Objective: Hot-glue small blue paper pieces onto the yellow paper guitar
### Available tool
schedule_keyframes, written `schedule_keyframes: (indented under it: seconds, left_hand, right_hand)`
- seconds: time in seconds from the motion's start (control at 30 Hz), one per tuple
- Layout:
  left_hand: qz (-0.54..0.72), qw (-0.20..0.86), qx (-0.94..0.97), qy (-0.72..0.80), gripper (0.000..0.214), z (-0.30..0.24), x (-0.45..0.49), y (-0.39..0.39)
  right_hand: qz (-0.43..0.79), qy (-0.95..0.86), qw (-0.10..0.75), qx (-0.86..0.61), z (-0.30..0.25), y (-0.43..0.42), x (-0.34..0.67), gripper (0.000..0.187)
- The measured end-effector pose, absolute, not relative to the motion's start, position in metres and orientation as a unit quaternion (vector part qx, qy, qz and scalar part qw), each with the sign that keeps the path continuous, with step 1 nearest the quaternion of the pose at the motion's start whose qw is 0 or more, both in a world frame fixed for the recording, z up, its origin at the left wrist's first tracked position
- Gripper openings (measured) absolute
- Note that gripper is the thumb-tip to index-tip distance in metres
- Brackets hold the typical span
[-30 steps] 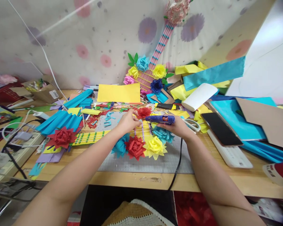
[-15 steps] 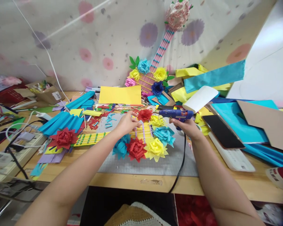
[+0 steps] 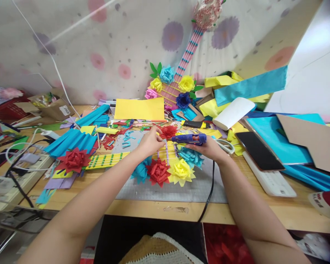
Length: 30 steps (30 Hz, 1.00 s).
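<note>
table edge (image 3: 167,212): wooden, across the lower middle of the frame, with a grey mat (image 3: 176,190) lying on it
cord (image 3: 207,198): black, runs from the table edge up over the mat towards the right hand (image 3: 209,148)
paper guitar (image 3: 107,160): flat on the mat at centre, its yellow neck pointing left; teal, red and yellow paper flowers line the near side of its body
right hand: right of centre, fingers wrapped closed round the blue glue gun (image 3: 189,138), held level with the nozzle pointing left over the guitar body
left hand (image 3: 150,141): centre, fingertips drawn together at the guitar's strings; whether they pinch anything I cannot tell
red flower (image 3: 168,131): just beyond the left fingertips, beside the nozzle
yellow sheet (image 3: 139,109): further back, above centre
second guitar (image 3: 181,69): pink, leaning on the wall at upper centre
</note>
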State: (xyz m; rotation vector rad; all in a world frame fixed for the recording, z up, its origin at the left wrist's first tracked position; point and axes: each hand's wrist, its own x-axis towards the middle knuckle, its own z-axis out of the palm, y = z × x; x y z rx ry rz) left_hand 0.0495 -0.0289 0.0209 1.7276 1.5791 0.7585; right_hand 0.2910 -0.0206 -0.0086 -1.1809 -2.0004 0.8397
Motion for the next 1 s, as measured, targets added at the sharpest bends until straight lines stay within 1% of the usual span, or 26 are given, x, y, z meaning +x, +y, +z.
schedule_keyframes:
  seconds: [0.33, 0.5, 0.73, 0.9, 1.0]
  left_hand:
    - [0.236, 0.302, 0.685, 0.620, 0.033, 0.0265, 0.0533, -0.0323]
    - [0.240, 0.301, 0.686, 0.617, 0.036, 0.0263, 0.0539, -0.0328]
    - [0.254, 0.305, 0.683, 0.613, 0.036, 0.0246, 0.0524, -0.0325]
    - [0.275, 0.323, 0.670, 0.610, 0.035, 0.0246, 0.0524, -0.0335]
    - [0.296, 0.358, 0.646, 0.605, 0.036, 0.0237, 0.0518, -0.0332]
  right_hand:
    - [0.297, -0.770, 0.330, -0.459, -0.0109, -0.0196, 0.2887, 0.046]
    - [0.290, -0.767, 0.332, -0.466, -0.0130, -0.0188, 0.2885, 0.047]
    - [0.310, -0.761, 0.334, -0.462, -0.0114, -0.0185, 0.2892, 0.046]
    - [0.327, -0.742, 0.370, -0.453, -0.0105, -0.0191, 0.2891, 0.046]
    - [0.355, -0.698, 0.427, -0.453, -0.0117, -0.0184, 0.2894, 0.045]
